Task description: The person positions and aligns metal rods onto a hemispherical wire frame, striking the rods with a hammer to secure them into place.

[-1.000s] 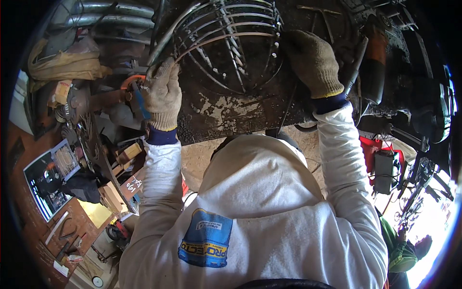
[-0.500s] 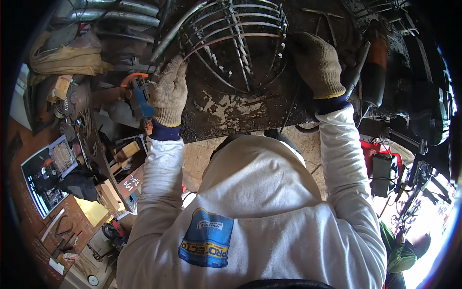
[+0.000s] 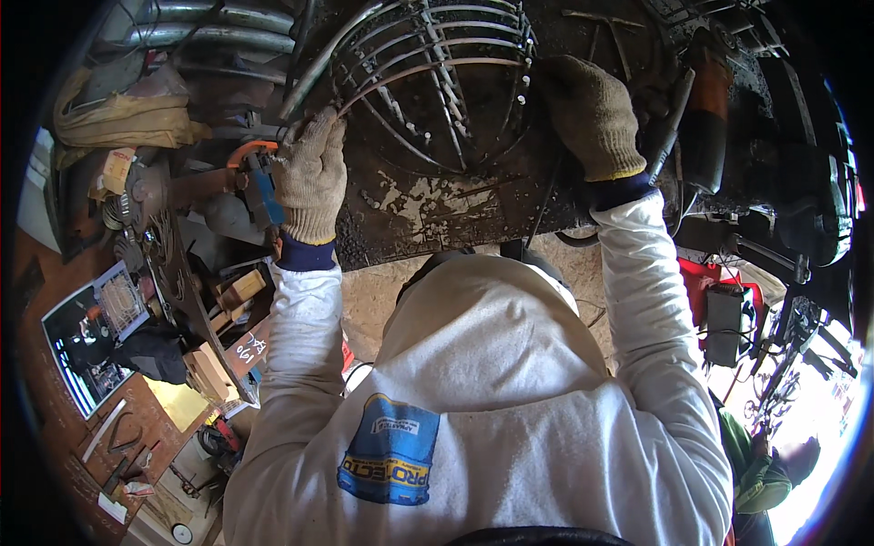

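Note:
A domed cage of curved steel rods (image 3: 437, 82) lies on a dark, scorched metal worktable (image 3: 428, 205). My left hand (image 3: 311, 177), in a knit work glove, grips the cage's outer rod at its left rim. My gloved right hand (image 3: 592, 114) rests on the cage's right edge, fingers curled down over it; whether it grips a rod is hidden. Both white sleeves reach up from my white hooded top with a blue patch (image 3: 390, 450).
A blue and orange clamp (image 3: 257, 182) sits just left of my left hand. Steel pipes (image 3: 209, 27) lie at the top left. A cluttered bench with wood offcuts and hand tools (image 3: 137, 364) fills the left. An orange-handled tool (image 3: 706, 100) lies right of my right hand.
The wire cage and both hands have shifted slightly up and to the right in view; my left hand has slid up along the cage's left rim. Grips look unchanged.

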`<move>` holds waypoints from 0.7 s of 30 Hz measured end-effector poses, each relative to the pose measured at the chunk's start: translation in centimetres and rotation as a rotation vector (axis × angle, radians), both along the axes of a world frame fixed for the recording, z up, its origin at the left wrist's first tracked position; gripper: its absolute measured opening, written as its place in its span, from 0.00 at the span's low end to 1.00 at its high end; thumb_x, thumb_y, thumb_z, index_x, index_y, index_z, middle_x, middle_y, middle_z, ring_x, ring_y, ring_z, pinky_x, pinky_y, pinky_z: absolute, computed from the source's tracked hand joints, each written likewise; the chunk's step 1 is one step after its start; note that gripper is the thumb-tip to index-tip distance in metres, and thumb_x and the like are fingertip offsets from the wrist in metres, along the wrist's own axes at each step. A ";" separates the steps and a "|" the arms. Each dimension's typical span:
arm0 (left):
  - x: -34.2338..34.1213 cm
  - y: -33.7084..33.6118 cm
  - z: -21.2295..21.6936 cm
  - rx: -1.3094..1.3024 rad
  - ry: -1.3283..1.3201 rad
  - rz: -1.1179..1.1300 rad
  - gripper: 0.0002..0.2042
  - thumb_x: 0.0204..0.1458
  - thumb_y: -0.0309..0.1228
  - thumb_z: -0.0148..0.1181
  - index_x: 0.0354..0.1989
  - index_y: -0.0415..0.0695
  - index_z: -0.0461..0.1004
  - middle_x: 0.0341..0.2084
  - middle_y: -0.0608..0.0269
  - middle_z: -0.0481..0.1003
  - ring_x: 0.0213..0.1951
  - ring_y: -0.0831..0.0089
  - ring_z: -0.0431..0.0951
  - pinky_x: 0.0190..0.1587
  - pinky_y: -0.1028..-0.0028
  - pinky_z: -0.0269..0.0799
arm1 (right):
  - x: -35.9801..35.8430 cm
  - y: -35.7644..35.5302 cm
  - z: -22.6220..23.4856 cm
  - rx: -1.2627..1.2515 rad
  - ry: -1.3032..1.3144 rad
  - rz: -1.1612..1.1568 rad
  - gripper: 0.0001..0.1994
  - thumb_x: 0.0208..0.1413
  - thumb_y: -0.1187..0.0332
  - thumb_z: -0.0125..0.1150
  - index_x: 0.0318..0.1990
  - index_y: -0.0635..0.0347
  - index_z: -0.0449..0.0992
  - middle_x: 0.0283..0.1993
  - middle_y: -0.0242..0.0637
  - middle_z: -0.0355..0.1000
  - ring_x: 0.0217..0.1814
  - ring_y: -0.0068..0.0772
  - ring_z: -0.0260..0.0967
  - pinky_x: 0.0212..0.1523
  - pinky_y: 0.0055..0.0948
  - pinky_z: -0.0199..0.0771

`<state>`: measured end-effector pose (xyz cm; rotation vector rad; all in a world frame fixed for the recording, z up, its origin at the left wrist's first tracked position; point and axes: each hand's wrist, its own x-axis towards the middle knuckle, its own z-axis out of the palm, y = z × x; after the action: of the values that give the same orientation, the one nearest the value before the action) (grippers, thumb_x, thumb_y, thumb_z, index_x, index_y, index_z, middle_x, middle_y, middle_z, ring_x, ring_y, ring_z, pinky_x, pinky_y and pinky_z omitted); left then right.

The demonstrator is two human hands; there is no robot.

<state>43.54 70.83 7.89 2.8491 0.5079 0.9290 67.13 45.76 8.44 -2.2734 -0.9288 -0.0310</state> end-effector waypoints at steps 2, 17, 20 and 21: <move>-0.1 0.2 0.1 -0.002 0.013 -0.002 0.09 0.53 0.29 0.70 0.43 0.45 0.83 0.38 0.51 0.83 0.37 0.53 0.83 0.39 0.63 0.79 | 0.1 0.0 0.2 -0.061 0.036 -0.006 0.13 0.61 0.59 0.61 0.47 0.52 0.83 0.47 0.43 0.80 0.50 0.48 0.78 0.49 0.39 0.78; -0.2 0.6 -0.4 0.137 0.087 -0.004 0.10 0.55 0.33 0.68 0.44 0.46 0.83 0.36 0.54 0.83 0.37 0.55 0.84 0.40 0.64 0.80 | 0.2 0.0 0.3 -0.080 0.040 0.015 0.13 0.62 0.59 0.58 0.48 0.52 0.82 0.47 0.43 0.80 0.50 0.49 0.77 0.49 0.40 0.77; -0.1 0.2 -0.4 0.176 0.074 0.021 0.09 0.56 0.34 0.68 0.42 0.47 0.84 0.35 0.55 0.84 0.37 0.56 0.84 0.40 0.64 0.80 | 0.0 0.1 0.7 -0.083 0.036 0.014 0.13 0.62 0.59 0.58 0.48 0.51 0.82 0.47 0.43 0.80 0.50 0.49 0.77 0.49 0.40 0.77; -0.2 0.1 -0.6 0.160 0.056 0.018 0.08 0.56 0.34 0.68 0.42 0.47 0.84 0.36 0.55 0.84 0.38 0.56 0.84 0.40 0.65 0.80 | 0.0 0.1 0.6 -0.084 0.036 0.020 0.13 0.62 0.59 0.58 0.48 0.51 0.82 0.47 0.43 0.80 0.50 0.49 0.77 0.49 0.40 0.77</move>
<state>43.34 70.97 7.32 3.0262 0.4868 0.9350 67.10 45.85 9.04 -2.3335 -0.9500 0.0584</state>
